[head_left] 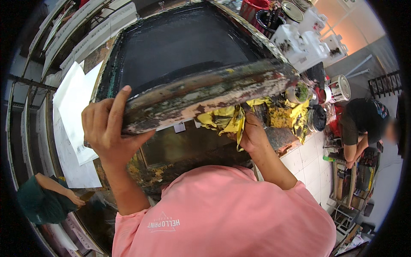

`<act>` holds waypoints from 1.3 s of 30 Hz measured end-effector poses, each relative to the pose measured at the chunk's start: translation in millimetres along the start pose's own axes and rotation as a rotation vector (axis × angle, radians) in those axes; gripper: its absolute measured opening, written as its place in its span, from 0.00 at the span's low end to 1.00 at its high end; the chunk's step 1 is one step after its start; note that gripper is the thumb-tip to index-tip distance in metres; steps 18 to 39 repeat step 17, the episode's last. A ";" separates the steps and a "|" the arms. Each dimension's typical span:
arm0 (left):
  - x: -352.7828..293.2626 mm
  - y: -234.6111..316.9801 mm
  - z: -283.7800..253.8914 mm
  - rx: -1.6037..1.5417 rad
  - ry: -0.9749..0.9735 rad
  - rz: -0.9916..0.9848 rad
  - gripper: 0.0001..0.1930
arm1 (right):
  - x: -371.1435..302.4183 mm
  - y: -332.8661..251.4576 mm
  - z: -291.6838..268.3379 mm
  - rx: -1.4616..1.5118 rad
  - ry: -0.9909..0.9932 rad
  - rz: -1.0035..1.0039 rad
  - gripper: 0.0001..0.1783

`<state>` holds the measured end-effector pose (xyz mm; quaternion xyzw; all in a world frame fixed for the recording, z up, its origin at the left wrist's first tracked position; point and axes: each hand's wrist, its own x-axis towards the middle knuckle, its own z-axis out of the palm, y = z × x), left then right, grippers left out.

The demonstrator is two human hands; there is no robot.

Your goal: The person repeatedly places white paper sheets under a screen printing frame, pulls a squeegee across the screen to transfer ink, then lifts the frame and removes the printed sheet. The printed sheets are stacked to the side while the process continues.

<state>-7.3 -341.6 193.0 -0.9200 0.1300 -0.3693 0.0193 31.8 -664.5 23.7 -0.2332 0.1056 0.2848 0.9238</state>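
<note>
A screen-printing frame with a dark mesh, its wood caked in ink, is tilted up with its near edge raised off the table. My left hand grips the frame's near left corner, fingers over the top and thumb along the lower side. Below the near edge, toward the right, my right hand is closed around a crumpled yellow rag stained with dark ink. Part of the rag and some of my right fingers are hidden under the frame. Another ink-smeared yellow cloth lies just right of that hand.
White sheets lie left of the frame. Several white plastic jugs, a red bucket and an open tin stand at the right. One person sits at far right; another person's arm shows at lower left, by the racks.
</note>
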 end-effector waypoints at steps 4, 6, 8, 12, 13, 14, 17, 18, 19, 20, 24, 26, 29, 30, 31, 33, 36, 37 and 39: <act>-9.3 -2.1 4.1 -0.017 0.018 0.009 0.38 | 25.6 16.6 1.0 -0.072 0.066 -0.049 0.16; -9.7 -0.7 6.4 -0.005 0.004 0.005 0.37 | 36.4 19.5 6.8 -0.127 0.097 -0.038 0.15; -12.0 2.9 7.8 0.028 -0.016 0.003 0.35 | 49.4 27.8 4.8 -0.110 0.022 0.000 0.16; -29.9 7.7 10.7 0.027 -0.057 -0.002 0.28 | 40.8 43.2 19.7 -0.281 -0.107 -0.039 0.21; -34.3 9.0 11.2 0.039 -0.059 -0.011 0.28 | 44.6 42.1 16.7 -0.391 -0.104 -0.058 0.25; -40.1 11.0 12.2 0.049 -0.063 -0.023 0.27 | 47.6 41.1 12.6 -0.504 -0.098 -0.074 0.28; -42.6 14.7 15.4 0.058 -0.066 -0.049 0.20 | -13.8 71.4 -10.1 -0.269 -0.064 0.013 0.37; -42.6 14.7 15.4 0.058 -0.066 -0.049 0.20 | -13.8 71.4 -10.1 -0.269 -0.064 0.013 0.37; -42.6 14.7 15.4 0.058 -0.066 -0.049 0.20 | -13.8 71.4 -10.1 -0.269 -0.064 0.013 0.37; -42.6 14.7 15.4 0.058 -0.066 -0.049 0.20 | -13.8 71.4 -10.1 -0.269 -0.064 0.013 0.37; -42.6 14.7 15.4 0.058 -0.066 -0.049 0.20 | -13.8 71.4 -10.1 -0.269 -0.064 0.013 0.37; -42.6 14.7 15.4 0.058 -0.066 -0.049 0.20 | -13.8 71.4 -10.1 -0.269 -0.064 0.013 0.37; -42.6 14.7 15.4 0.058 -0.066 -0.049 0.20 | -13.8 71.4 -10.1 -0.269 -0.064 0.013 0.37; -42.6 14.7 15.4 0.058 -0.066 -0.049 0.20 | -13.8 71.4 -10.1 -0.269 -0.064 0.013 0.37; -42.6 14.7 15.4 0.058 -0.066 -0.049 0.20 | -13.8 71.4 -10.1 -0.269 -0.064 0.013 0.37; -42.6 14.7 15.4 0.058 -0.066 -0.049 0.20 | -13.8 71.4 -10.1 -0.269 -0.064 0.013 0.37; -42.6 14.7 15.4 0.058 -0.066 -0.049 0.20 | -13.8 71.4 -10.1 -0.269 -0.064 0.013 0.37; -42.6 14.7 15.4 0.058 -0.066 -0.049 0.20 | -13.8 71.4 -10.1 -0.269 -0.064 0.013 0.37; -42.6 14.7 15.4 0.058 -0.066 -0.049 0.20 | -13.8 71.4 -10.1 -0.269 -0.064 0.013 0.37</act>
